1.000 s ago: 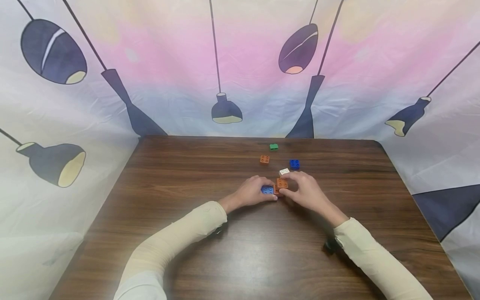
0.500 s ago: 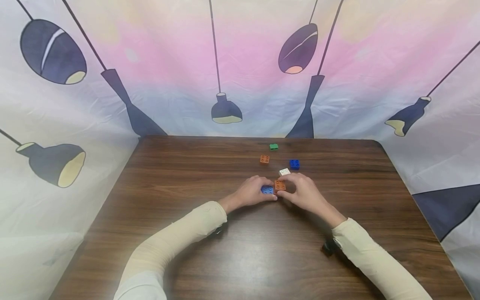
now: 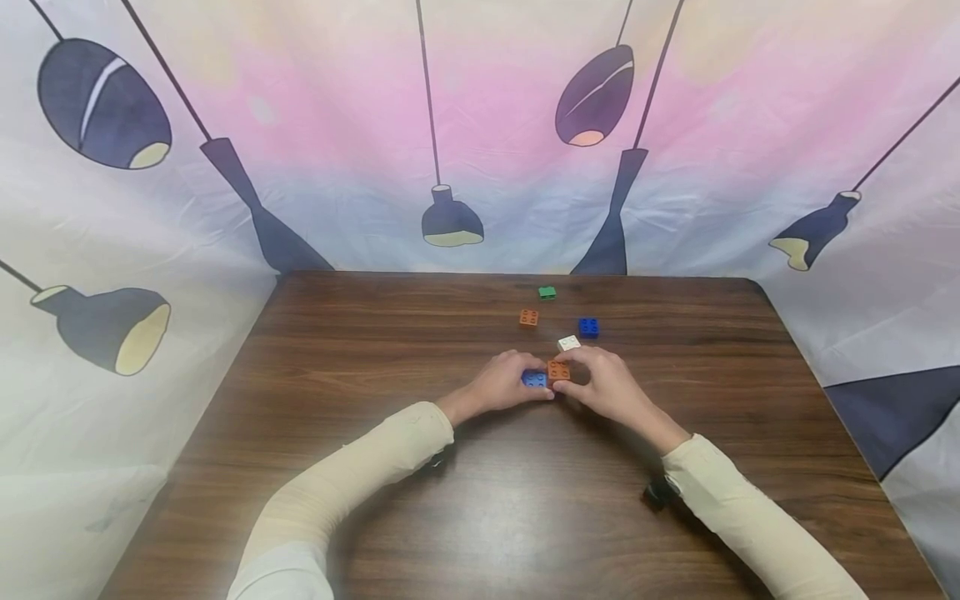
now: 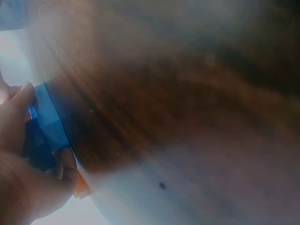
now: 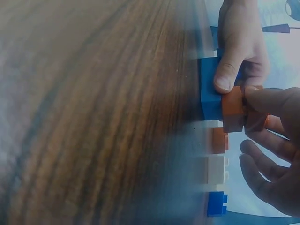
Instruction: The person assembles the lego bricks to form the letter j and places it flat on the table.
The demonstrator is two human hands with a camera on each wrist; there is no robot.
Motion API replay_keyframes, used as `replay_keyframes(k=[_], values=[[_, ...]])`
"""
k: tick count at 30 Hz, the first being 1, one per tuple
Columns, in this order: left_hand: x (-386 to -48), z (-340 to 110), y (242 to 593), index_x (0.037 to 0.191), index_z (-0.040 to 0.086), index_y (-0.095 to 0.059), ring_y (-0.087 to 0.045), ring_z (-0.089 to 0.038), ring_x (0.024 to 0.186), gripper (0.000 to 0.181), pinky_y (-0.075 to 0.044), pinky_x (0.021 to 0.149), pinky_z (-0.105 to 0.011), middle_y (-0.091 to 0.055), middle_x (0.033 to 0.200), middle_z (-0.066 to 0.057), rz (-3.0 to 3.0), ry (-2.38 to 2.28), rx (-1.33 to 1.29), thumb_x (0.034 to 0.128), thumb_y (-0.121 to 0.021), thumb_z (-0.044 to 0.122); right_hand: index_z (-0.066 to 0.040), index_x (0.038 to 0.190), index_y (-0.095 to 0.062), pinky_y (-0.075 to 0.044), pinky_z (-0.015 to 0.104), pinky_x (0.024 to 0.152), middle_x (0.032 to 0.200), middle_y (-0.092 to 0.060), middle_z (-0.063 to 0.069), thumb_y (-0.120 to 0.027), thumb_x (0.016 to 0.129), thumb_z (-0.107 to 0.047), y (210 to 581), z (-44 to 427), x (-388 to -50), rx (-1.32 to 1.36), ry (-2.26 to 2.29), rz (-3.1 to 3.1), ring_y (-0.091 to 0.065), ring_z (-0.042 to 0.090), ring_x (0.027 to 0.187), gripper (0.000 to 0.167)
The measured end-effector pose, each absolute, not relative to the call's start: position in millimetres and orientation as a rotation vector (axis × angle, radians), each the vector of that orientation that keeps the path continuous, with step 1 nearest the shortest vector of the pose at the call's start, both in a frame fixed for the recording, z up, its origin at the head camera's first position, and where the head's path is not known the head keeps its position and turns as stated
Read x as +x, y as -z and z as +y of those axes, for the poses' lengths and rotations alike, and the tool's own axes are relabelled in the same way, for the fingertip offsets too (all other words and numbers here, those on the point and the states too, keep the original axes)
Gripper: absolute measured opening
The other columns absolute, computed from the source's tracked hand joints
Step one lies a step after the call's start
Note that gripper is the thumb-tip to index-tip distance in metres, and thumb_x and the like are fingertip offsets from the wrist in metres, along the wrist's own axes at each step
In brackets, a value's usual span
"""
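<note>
My left hand (image 3: 504, 382) grips a blue brick (image 3: 535, 380) between thumb and fingers. In the right wrist view a longer blue brick (image 5: 211, 89) forms the base on the table, and an orange brick (image 5: 233, 110) sits on its near end. Above that one, my right hand (image 3: 611, 382) pinches a second orange brick (image 3: 558, 370) by its sides. This upper brick is lined up over the lower orange one; whether it is fully seated cannot be told. The left thumb touches the base and the lower orange brick. The left wrist view shows the long blue side (image 4: 50, 117).
Behind the hands lie a white brick (image 3: 569, 342), a dark blue brick (image 3: 588, 327), another orange brick (image 3: 528, 317) and a green brick (image 3: 547, 292). The wooden table (image 3: 375, 333) ends at a printed cloth backdrop (image 3: 495, 125).
My right hand has brought the upper orange brick slightly left and down over the lower orange one. My left hand has kept its place on the blue brick.
</note>
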State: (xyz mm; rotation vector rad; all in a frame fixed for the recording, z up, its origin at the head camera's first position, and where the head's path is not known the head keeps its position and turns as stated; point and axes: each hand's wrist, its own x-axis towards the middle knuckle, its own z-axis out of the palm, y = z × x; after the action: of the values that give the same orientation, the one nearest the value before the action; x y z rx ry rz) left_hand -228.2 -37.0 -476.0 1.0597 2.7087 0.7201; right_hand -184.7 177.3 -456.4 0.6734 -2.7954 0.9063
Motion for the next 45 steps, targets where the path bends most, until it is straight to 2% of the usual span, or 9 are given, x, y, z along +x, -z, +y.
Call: replay_keyframes(k=[25, 32, 45], values=[[-231.8, -37.0, 476.7, 0.13, 0.009, -0.07, -0.063, -0.015, 0.1, 0.053, -0.049, 0.086, -0.03, -0.073, 0.121, -0.003, 2.696, -0.716, 1.052, 0.0916, -0.076, 0.045, -0.009, 0.114, -0.075, -0.054, 0.051, 0.09, 0.112, -0.076, 0.008, -0.087, 0.083, -0.026, 458.7, 176.8, -186.9, 0.65, -0.846, -2.807, -0.069, 0.03, 0.106, 0.038], [-231.0, -36.7, 477.5, 0.13, 0.01, -0.07, -0.063, -0.015, 0.099, 0.054, -0.05, 0.084, -0.029, -0.073, 0.12, -0.003, 2.694, -0.7, 1.048, 0.0911, -0.076, 0.046, -0.01, 0.109, -0.075, -0.055, 0.049, 0.085, 0.106, -0.076, 0.006, -0.089, 0.08, -0.026, 459.4, 177.6, -186.5, 0.7, -0.756, -2.789, -0.068, 0.028, 0.101, 0.036], [-229.9, -37.7, 474.0, 0.13, 0.011, -0.07, -0.064, -0.016, 0.104, 0.053, -0.05, 0.089, -0.031, -0.072, 0.124, -0.003, 2.689, -0.705, 1.053, 0.0917, -0.075, 0.046, -0.01, 0.113, -0.074, -0.054, 0.051, 0.089, 0.111, -0.075, 0.007, -0.089, 0.081, -0.026, 461.5, 177.6, -187.5, 0.657, -0.877, -2.806, -0.069, 0.029, 0.105, 0.039]])
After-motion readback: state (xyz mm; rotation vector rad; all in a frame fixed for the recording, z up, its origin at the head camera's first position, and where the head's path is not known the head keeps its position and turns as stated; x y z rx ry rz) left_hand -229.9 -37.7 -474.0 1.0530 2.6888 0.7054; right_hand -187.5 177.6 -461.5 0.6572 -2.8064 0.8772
